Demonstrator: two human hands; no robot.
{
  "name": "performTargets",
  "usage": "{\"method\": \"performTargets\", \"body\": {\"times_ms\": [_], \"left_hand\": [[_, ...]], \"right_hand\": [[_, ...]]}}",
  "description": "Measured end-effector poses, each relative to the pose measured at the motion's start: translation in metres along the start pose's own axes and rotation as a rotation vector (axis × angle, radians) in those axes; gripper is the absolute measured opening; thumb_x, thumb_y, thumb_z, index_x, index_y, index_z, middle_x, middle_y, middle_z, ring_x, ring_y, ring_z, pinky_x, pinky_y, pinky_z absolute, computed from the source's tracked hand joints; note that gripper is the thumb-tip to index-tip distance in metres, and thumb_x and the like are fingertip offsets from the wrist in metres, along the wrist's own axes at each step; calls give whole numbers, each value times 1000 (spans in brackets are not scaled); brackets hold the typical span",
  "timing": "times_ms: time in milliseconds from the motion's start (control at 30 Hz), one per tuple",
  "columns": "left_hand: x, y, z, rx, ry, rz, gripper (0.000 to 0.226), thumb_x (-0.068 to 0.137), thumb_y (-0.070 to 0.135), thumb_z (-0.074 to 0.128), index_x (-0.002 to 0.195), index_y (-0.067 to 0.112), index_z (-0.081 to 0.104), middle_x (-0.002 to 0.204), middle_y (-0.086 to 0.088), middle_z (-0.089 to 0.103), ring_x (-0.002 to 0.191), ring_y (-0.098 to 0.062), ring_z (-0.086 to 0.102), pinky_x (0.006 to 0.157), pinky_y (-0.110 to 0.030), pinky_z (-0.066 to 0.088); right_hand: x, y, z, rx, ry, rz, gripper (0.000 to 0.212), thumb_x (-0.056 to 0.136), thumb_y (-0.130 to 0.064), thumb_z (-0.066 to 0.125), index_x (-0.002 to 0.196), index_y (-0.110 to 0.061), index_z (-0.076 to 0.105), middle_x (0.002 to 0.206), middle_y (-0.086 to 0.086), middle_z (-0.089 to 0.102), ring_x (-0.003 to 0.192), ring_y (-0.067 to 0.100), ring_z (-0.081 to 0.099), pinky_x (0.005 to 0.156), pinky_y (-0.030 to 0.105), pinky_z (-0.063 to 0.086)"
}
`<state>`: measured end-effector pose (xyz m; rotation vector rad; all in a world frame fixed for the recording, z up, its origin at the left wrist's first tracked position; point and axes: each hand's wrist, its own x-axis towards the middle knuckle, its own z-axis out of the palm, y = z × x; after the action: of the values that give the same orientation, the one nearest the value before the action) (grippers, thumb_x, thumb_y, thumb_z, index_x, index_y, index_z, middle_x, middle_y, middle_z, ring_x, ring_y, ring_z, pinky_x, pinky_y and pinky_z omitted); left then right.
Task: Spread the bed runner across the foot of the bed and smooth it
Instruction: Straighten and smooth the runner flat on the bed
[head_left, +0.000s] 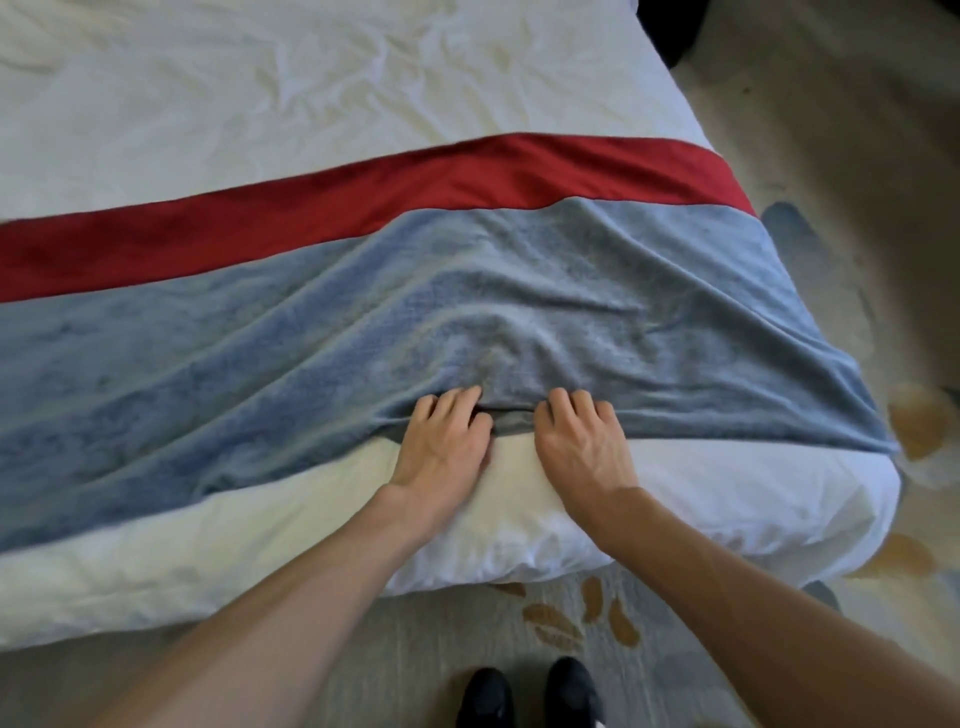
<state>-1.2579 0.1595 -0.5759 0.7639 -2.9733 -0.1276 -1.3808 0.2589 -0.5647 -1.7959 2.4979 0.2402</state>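
A blue-grey bed runner (322, 332) with a red band (363, 197) along its far side lies across the foot of a white bed (260, 93). Its right end drapes over the bed's right side. Folds fan out from its near edge. My left hand (444, 441) and my right hand (582, 441) sit side by side at that near edge, near the bed's right corner. Both have their fingers curled over the hem and pinch the cloth.
White duvet (260, 530) shows between the runner and the foot edge of the bed. Patterned carpet (571, 623) with orange leaf shapes runs in front and to the right. My dark shoes (530, 696) stand close to the bed's foot.
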Motion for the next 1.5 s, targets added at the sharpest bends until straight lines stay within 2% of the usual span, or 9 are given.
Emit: {"method": "performTargets", "body": {"times_ms": [233, 400, 500, 600, 700, 833, 1033, 1200, 1500], "left_hand": [[-20, 13, 4, 4, 42, 65, 12, 76, 4, 70, 87, 7, 66, 108, -15, 60, 97, -32, 59, 81, -44, 48], [-30, 11, 2, -3, -7, 79, 30, 80, 16, 65, 109, 10, 63, 120, -13, 58, 114, -30, 55, 98, -46, 43], [-43, -10, -5, 13, -4, 24, 35, 73, 21, 71, 105, 9, 65, 122, -14, 59, 117, -29, 55, 99, -52, 41], [-56, -41, -10, 46, 12, -22, 24, 73, 21, 65, 94, 8, 66, 117, -16, 60, 109, -31, 59, 94, -50, 44], [-61, -59, -12, 74, 3, -27, 27, 69, 18, 69, 93, 6, 66, 113, -18, 60, 101, -34, 60, 90, -46, 46], [-50, -58, -14, 79, -9, -77, 31, 67, 9, 74, 96, 5, 66, 113, -20, 59, 100, -35, 60, 87, -48, 48], [-46, -56, -23, 11, -4, -189, 37, 62, 10, 77, 96, 9, 63, 111, -13, 61, 96, -30, 62, 84, -48, 45], [-55, -62, -24, -122, 94, -201, 44, 54, -17, 70, 91, 4, 59, 102, -15, 63, 83, -31, 65, 73, -47, 49], [-92, -79, -5, 46, -132, -15, 41, 59, -8, 79, 94, 8, 66, 128, -20, 57, 120, -38, 53, 93, -58, 45]], "right_hand": [[-32, 15, 9, -38, 71, -72, 22, 80, 1, 59, 101, -1, 63, 102, 15, 61, 90, 32, 57, 83, 43, 48], [-31, 0, -1, 61, 106, -116, 38, 75, 2, 58, 113, 1, 59, 115, 19, 56, 102, 34, 55, 89, 43, 47], [-23, -22, -7, 137, 211, -277, 30, 82, -3, 46, 106, -5, 63, 107, 13, 61, 95, 29, 58, 81, 39, 49], [-9, -42, -10, 141, 198, -352, 13, 74, -6, 62, 85, -12, 66, 91, 6, 62, 82, 24, 58, 70, 33, 48], [5, -57, -13, 129, 167, -353, 16, 61, -1, 69, 71, -11, 63, 82, 6, 60, 72, 24, 56, 60, 31, 44], [9, -69, -12, 73, 164, -350, 23, 55, 4, 67, 74, -8, 62, 79, 8, 57, 67, 24, 53, 56, 31, 43], [21, -65, -11, 237, 101, -188, 41, 49, -6, 86, 79, -16, 61, 63, -2, 56, 53, 19, 54, 44, 28, 37], [17, -62, -10, 340, 186, -281, 24, 63, 4, 74, 65, -11, 55, 63, 4, 51, 52, 23, 47, 46, 32, 38], [1, -66, -1, 248, 120, -414, 19, 54, 3, 70, 61, -11, 59, 64, 5, 57, 55, 23, 50, 51, 34, 45]]}}
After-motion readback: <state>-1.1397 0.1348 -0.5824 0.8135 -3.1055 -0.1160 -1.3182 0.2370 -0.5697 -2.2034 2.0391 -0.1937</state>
